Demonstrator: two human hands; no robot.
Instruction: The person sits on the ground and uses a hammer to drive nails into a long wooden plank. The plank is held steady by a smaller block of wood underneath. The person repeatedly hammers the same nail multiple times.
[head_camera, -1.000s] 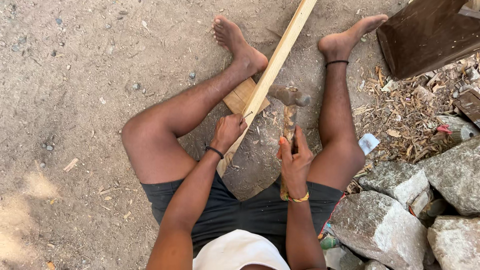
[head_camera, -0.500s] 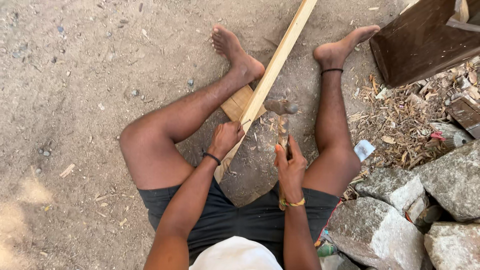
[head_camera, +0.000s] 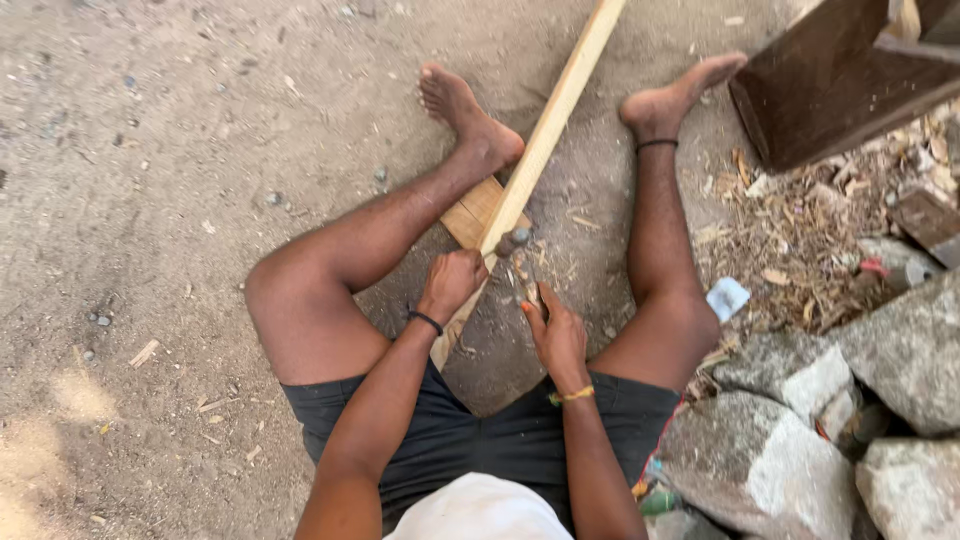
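the long wooden slat (head_camera: 545, 140) lies slantwise on the dirt ground (head_camera: 150, 150) between the person's spread legs, its near end on a flat stone (head_camera: 500, 350) with a short wooden block (head_camera: 470, 212) under it. the left hand (head_camera: 452, 283) grips the slat near that end, fingers curled tight around it. the right hand (head_camera: 556, 335) holds a hammer (head_camera: 518, 262) by its handle, fingers wrapped shut, the head resting on or just above the slat; contact cannot be told. to strike well, i judge the slat should be pinned flat on the stone, the left fingers kept back from the head. counted: one slat, one block, one hammer, two hands, several grey rocks (head_camera: 900, 350) at right, one dark wooden piece (head_camera: 830, 85).
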